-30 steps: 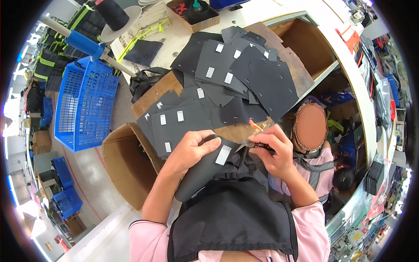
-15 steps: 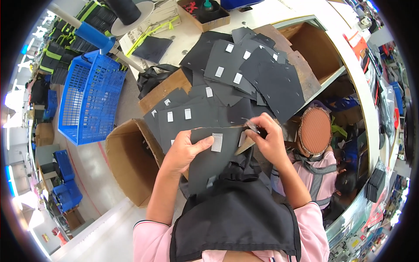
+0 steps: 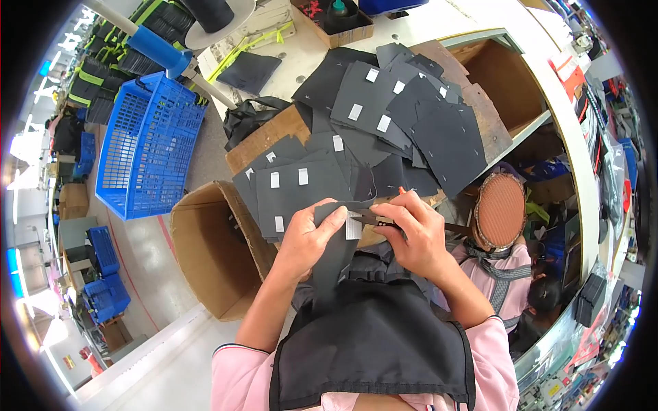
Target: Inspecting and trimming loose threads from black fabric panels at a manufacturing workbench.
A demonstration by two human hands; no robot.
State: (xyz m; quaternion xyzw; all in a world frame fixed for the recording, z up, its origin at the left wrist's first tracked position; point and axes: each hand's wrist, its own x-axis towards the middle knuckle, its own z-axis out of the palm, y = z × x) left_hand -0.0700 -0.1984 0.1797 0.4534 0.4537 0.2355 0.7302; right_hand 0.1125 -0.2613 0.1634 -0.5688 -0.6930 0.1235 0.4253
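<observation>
My left hand (image 3: 308, 236) pinches a dark grey fabric panel (image 3: 327, 257) with its thumb on top, in front of my apron. A white patch (image 3: 353, 227) sits on the panel beside my thumb. Closed fingers of my right hand (image 3: 415, 229) hold small dark thread snips (image 3: 375, 219), whose tips meet the panel's upper edge next to the patch. A loose thread (image 3: 374, 183) curls up from that edge. Just beyond my hands lie more dark panels with white patches (image 3: 301, 195), overlapping one another.
An open cardboard box (image 3: 219, 253) stands at left, near a blue plastic basket (image 3: 147, 147). Farther right, a pile of dark panels (image 3: 445, 140) covers a worn board. A person beside a round brown padded seat (image 3: 500, 209) is close on my right. A blue-sleeved pole (image 3: 157, 51) rises at upper left.
My right hand has brought the snips left to the panel's edge by the patch. The panel is now folded narrower in my left hand, which has shifted slightly right.
</observation>
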